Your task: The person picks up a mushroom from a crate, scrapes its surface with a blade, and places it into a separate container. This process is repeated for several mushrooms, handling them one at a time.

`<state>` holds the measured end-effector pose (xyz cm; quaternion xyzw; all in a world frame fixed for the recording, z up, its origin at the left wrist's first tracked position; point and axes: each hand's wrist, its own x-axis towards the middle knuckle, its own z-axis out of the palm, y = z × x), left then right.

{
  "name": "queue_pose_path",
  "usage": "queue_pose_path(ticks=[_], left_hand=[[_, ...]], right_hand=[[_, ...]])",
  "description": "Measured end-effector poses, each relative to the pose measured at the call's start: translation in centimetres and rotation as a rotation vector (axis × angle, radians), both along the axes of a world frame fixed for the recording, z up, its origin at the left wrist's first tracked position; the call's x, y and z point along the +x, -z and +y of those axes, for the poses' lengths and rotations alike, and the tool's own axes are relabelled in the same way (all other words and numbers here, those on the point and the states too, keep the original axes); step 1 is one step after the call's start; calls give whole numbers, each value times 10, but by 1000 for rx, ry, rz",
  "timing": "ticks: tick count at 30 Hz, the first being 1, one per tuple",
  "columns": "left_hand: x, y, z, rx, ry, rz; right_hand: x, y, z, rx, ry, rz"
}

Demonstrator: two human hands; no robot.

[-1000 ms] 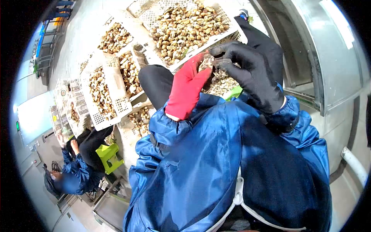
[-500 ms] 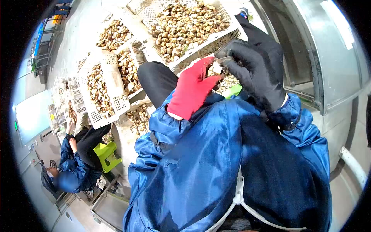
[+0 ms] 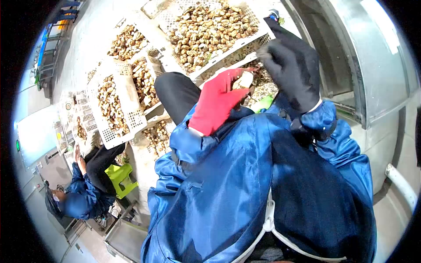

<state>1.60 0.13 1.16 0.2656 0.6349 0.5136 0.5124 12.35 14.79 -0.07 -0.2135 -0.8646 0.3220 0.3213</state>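
My left hand, in a red glove, is closed around a pale piece that looks like a mushroom, pinched between thumb and fingers. To its right, my right hand in a black glove is raised and apart from the piece. Its fingers look curled but are smeared by motion, and whether they hold anything cannot be made out. Beneath both hands, between my knees, lie many small pale and brown bits. Just ahead stands a white perforated crate full of brown and cream mushrooms.
More mushroom-filled crates stand to the left. Another person in a blue jacket sits beyond them, near a lime-green stool. A bright green edge shows by my lap. Metal cabinetry rises on the right.
My right hand has drawn away from the left hand, up and to the right, uncovering the pale piece and the bits below. My left hand has stayed nearly in place.
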Motion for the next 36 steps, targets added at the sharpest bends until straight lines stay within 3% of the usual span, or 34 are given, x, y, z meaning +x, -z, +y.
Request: queue_pose_path(ticks=[2,4,6,9,13,15,16,22,25,29,30,32,36], left_hand=[[-4,9,-4,16,7,0],[-9,2,-3,-43,18,-111],[-9,6,-2,77,17,-248],[-9,13,-1,237,-43,-584],[-11,9,1,100,-112,-393],[-11,16,3,103,-82,54],[-11,20,2,99,-67,277],[-1,18,6,132,-177,324],[1,9,5,124,-149,421],[2,16,5,240,-181,347],[1,20,5,295,-187,400],[0,27,6,409,-197,503],[2,17,6,351,-116,912]], right_hand=[[12,2,14,-274,-18,-201],[16,21,17,-476,-215,-16],[20,24,17,-310,-273,-14],[21,-7,11,-285,-152,-110],[19,-10,5,-325,-110,-138],[12,-36,-8,-525,-206,-127],[11,-30,-9,-489,-255,-88],[9,-26,-15,-252,-386,-46],[8,-24,-16,-196,-253,-67],[6,-6,-10,-625,-227,17],[6,-5,-9,-713,-238,32],[5,-2,-6,-599,-291,-10],[6,-8,-9,-448,-287,-136]])
